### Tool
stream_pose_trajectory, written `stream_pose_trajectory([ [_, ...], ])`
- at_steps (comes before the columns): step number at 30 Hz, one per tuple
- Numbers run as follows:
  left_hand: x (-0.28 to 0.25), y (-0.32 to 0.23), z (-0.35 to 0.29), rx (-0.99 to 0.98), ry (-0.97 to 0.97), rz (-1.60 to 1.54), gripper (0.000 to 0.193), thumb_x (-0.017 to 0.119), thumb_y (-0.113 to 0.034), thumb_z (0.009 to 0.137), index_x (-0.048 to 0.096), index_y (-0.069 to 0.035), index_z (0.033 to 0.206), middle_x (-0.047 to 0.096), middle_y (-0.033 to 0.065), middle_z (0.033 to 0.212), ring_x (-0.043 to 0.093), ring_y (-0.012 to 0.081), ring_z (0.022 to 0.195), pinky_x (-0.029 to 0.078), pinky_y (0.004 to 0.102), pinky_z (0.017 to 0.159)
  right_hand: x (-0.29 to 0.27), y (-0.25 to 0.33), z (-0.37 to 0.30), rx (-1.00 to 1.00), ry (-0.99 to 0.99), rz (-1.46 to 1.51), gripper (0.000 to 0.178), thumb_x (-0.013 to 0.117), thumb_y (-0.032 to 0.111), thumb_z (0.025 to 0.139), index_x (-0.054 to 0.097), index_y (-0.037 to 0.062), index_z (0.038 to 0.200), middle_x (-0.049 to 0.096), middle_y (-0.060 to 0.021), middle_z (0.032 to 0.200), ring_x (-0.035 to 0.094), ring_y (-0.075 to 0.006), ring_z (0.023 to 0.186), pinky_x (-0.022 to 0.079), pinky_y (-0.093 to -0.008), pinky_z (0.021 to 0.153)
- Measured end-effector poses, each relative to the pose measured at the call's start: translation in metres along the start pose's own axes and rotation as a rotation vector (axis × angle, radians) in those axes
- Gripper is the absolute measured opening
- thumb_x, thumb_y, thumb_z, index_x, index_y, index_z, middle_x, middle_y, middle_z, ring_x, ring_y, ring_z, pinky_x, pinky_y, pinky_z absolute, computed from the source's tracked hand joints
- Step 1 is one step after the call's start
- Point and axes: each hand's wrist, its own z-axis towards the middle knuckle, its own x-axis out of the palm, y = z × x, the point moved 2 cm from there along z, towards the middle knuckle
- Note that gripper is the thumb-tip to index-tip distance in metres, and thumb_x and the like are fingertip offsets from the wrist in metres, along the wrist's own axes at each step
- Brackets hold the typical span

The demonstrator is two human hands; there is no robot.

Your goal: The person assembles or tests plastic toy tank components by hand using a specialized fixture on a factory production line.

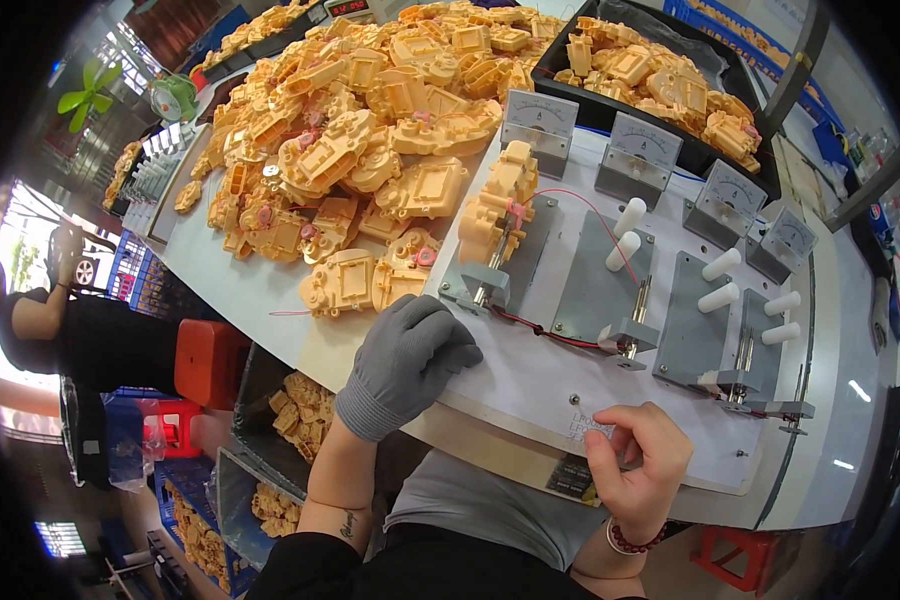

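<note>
Workshop bench w/ white top (540, 375) is filling most of the view; fisheye is bending its edges.

- Big heap of yellow plastic housings (370, 130) is lying on the bench's far left half, some w/ pink parts showing. Black tray (610, 112) at far centre-right is holding more of the same.
- Four grey analog meters (538, 120) are standing in a row across the bench's far side, running down to the right.
- Grey metal fixture plates (595, 290) are sitting in front of the meters, w/ white cylindrical pegs (625, 235) and small metal probe clamps. Red wire (610, 235) is running across the first plates.
- One yellow housing assembly (500, 205) is sitting upright on the leftmost fixture, just in front of the first meter.

Hands:
- Left hand (410, 350), in a grey knit glove, is resting palm-down on the bench edge, fingers curled over loosely, gripping nothing visible. It is lying just beside the nearest loose housings and near the leftmost fixture's clamp.
- Right hand (635, 455), bare, beaded bracelet at wrist, is pressing at the near bench edge, fingers bent onto a small label patch (590, 428); cannot tell if it's pinching anything.

Off-bench: another person's arm (40, 300) at far left, red stool (210, 360) below, bins of yellow parts (295, 410) under the bench.
</note>
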Motion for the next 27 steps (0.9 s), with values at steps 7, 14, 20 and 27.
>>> stream_pose_trajectory([
  [7, -0.009, 0.002, -0.002, 0.008, -0.024, 0.015, 0.017, 0.073, -0.015, 0.075, 0.060, -0.005, 0.079, 0.056, 0.0105, 0.079, 0.054, 0.0324, 0.079, 0.044, 0.0403, 0.069, 0.005, 0.007, 0.004, -0.012, 0.005, 0.007, 0.014, 0.074, 0.007, 0.068, 0.065, 0.0042, 0.078, 0.051, -0.0044, 0.057, 0.048, -0.0154, 0.047, 0.035, -0.0273, 0.043],
  [14, 0.022, 0.017, -0.009, 0.200, -0.119, -0.117, 0.014, 0.067, -0.016, 0.075, 0.056, -0.008, 0.078, 0.055, 0.0118, 0.085, 0.054, 0.0319, 0.084, 0.046, 0.0409, 0.074, 0.001, 0.001, -0.016, -0.028, 0.022, -0.099, 0.010, 0.068, 0.009, 0.082, 0.068, -0.0005, 0.087, 0.052, -0.0023, 0.059, 0.043, -0.0106, 0.049, 0.034, -0.0252, 0.046],
  [20, 0.010, 0.007, -0.016, 0.158, -0.111, -0.073, 0.019, 0.069, -0.017, 0.078, 0.053, -0.008, 0.080, 0.053, 0.0093, 0.086, 0.053, 0.0301, 0.086, 0.046, 0.0402, 0.074, 0.000, 0.010, -0.013, -0.072, 0.013, -0.087, 0.012, 0.068, 0.012, 0.083, 0.068, 0.0005, 0.087, 0.056, -0.0039, 0.064, 0.046, -0.0118, 0.051, 0.036, -0.0249, 0.047],
  [27, 0.011, 0.013, -0.008, 0.222, -0.160, -0.097, 0.019, 0.070, -0.015, 0.076, 0.053, -0.008, 0.078, 0.052, 0.0087, 0.084, 0.054, 0.0297, 0.082, 0.046, 0.0388, 0.071, 0.004, 0.013, -0.004, -0.124, -0.009, -0.115, 0.012, 0.068, 0.013, 0.084, 0.069, 0.0021, 0.087, 0.058, -0.0048, 0.066, 0.047, -0.0132, 0.051, 0.038, -0.0262, 0.047],
])
